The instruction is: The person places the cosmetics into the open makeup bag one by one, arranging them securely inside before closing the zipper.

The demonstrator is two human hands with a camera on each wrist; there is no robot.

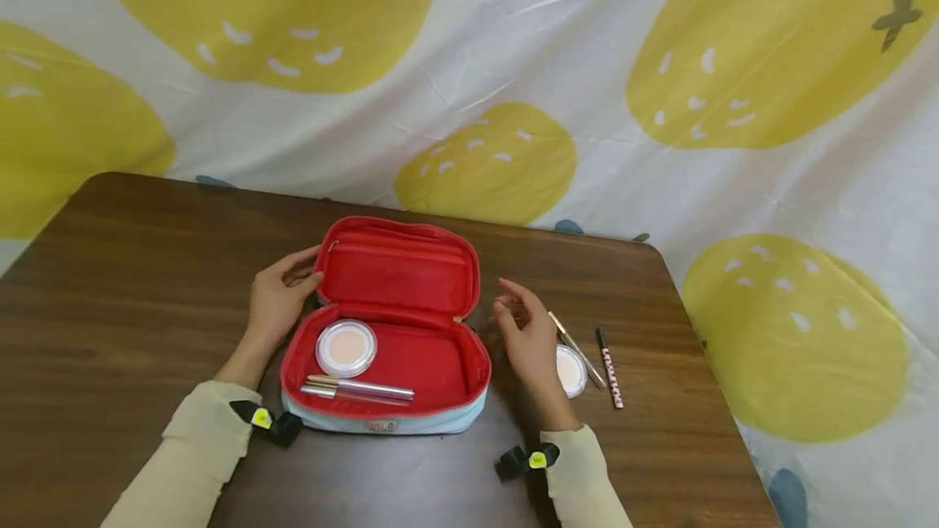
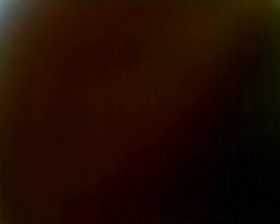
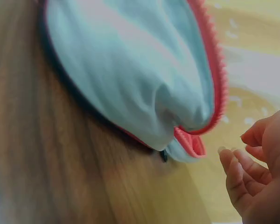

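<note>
Behind the brown table [image 1: 132, 283] hangs a white cloth [image 1: 587, 63] printed with big yellow fruit. On the table an open pouch [image 1: 396, 283] lies, red inside, pale blue outside. The left hand [image 1: 277, 300] touches the raised lid's left edge with loosely bent fingers. The right hand [image 1: 526, 334] hovers just right of the pouch, fingers relaxed, holding nothing. Inside lie a round compact [image 1: 346, 347] and two slim tubes [image 1: 359, 389]. Right of that hand lie another compact [image 1: 572, 371], a thin stick [image 1: 576, 346] and a pencil [image 1: 610, 367].
</note>
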